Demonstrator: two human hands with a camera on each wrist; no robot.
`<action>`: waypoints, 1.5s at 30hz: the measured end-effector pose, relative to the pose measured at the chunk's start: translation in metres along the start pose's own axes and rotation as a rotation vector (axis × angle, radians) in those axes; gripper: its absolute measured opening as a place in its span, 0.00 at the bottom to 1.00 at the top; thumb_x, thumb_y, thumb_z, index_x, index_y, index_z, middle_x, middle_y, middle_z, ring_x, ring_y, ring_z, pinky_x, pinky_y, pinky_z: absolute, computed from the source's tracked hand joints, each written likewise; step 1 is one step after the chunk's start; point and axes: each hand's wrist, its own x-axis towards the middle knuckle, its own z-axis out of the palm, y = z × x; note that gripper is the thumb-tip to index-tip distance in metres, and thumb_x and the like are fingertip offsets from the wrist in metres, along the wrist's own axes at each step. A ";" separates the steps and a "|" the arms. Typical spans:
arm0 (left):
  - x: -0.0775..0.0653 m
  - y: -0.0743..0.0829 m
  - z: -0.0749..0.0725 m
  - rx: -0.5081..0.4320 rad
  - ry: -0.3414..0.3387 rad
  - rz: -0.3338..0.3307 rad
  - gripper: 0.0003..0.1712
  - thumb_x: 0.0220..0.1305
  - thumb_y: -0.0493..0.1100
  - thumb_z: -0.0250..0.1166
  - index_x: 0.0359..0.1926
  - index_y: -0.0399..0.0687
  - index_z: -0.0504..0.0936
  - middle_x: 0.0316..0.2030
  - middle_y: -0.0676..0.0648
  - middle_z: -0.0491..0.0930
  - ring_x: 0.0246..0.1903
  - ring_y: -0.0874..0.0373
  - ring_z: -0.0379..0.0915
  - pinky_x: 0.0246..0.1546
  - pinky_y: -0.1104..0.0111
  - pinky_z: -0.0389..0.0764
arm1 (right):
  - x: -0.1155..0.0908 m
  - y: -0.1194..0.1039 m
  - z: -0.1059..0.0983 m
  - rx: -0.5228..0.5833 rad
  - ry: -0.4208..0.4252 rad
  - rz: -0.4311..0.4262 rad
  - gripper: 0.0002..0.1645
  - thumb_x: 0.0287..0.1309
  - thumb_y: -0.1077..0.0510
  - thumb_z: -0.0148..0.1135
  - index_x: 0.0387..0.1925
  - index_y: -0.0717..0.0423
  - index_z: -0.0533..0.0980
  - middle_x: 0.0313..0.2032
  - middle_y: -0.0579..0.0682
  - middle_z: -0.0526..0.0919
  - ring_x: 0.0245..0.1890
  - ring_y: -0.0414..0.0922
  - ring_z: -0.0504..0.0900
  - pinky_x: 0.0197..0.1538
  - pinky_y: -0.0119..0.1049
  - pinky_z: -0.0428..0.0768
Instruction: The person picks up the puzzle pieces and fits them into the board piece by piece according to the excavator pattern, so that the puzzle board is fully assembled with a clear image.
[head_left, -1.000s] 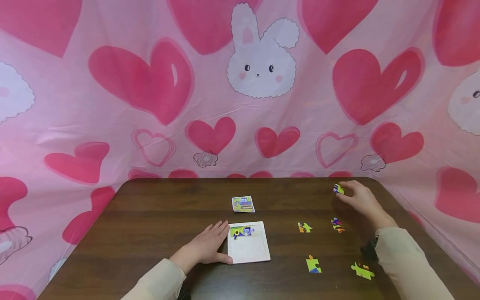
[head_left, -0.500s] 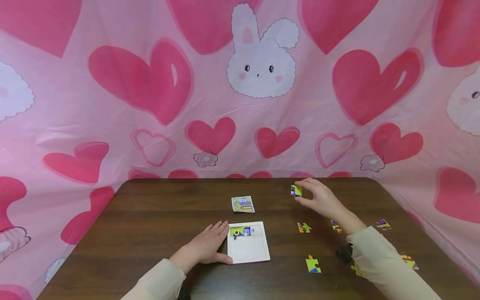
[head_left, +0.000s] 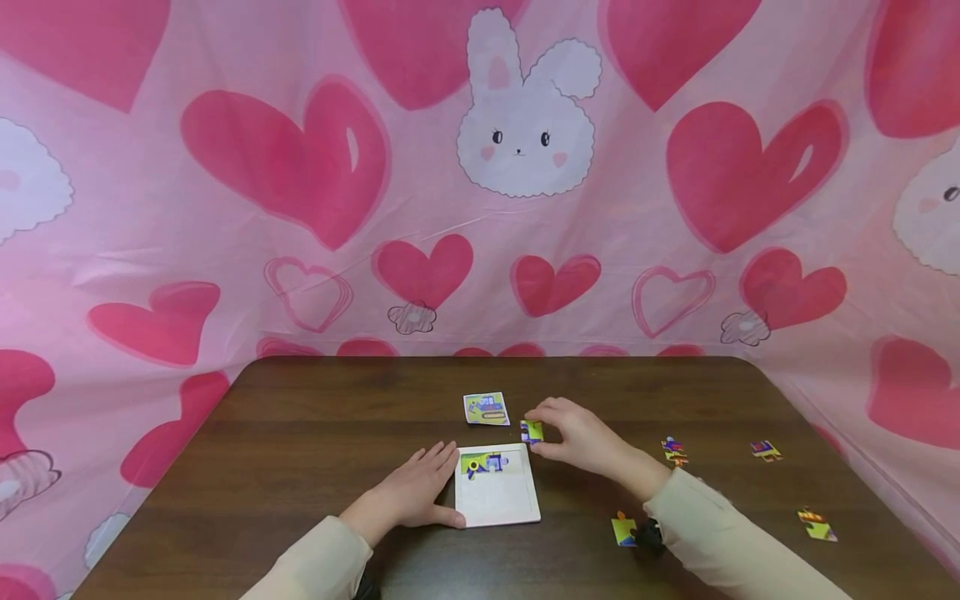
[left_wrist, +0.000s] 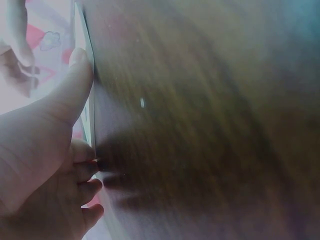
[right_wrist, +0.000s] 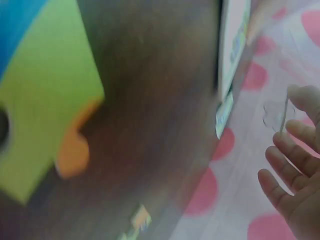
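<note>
My left hand (head_left: 416,489) lies along the left side of a square white puzzle tray (head_left: 495,504), fingers straight, fingertips and thumb at its edge. In the left wrist view the thumb of the left hand (left_wrist: 50,135) touches the tray's rim. Joined puzzle pieces (head_left: 483,465) with a purple, yellow-green picture sit in the tray's upper left. Just above the tray's upper right corner, my right hand (head_left: 585,435) pinches a yellow-green and purple puzzle piece (head_left: 532,431) between thumb and index finger. The right wrist view shows this held piece (right_wrist: 285,112) edge-on.
A small picture card (head_left: 486,408) lies behind the tray. Loose pieces lie on the right of the dark wooden table: one green (head_left: 624,529) near my right wrist, others (head_left: 673,451), (head_left: 767,450) and a yellow one (head_left: 817,525) farther right. A heart-patterned curtain (head_left: 427,275) hangs behind.
My right hand has carried the pinched puzzle piece from the far right of the table leftward, then down to the tray's upper right corner. The left hand and tray have stayed put.
</note>
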 end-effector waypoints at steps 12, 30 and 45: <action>0.000 0.001 -0.001 0.000 -0.005 0.004 0.55 0.49 0.68 0.62 0.66 0.34 0.58 0.66 0.38 0.55 0.66 0.44 0.47 0.62 0.51 0.52 | 0.007 -0.014 0.024 -0.019 -0.191 -0.032 0.19 0.48 0.52 0.70 0.41 0.55 0.80 0.37 0.44 0.79 0.37 0.40 0.74 0.43 0.37 0.75; 0.001 0.001 -0.001 0.004 -0.007 -0.002 0.56 0.49 0.69 0.62 0.66 0.34 0.58 0.66 0.38 0.55 0.66 0.45 0.47 0.62 0.52 0.53 | 0.012 -0.016 0.034 -0.104 -0.222 -0.044 0.17 0.47 0.51 0.70 0.39 0.54 0.82 0.32 0.43 0.77 0.30 0.38 0.70 0.35 0.33 0.71; -0.001 0.001 0.000 0.007 -0.006 -0.003 0.55 0.49 0.68 0.62 0.66 0.34 0.58 0.66 0.38 0.56 0.66 0.45 0.47 0.62 0.52 0.53 | 0.015 -0.020 0.037 -0.141 -0.247 0.001 0.17 0.45 0.50 0.72 0.38 0.52 0.83 0.33 0.44 0.78 0.34 0.40 0.74 0.36 0.35 0.72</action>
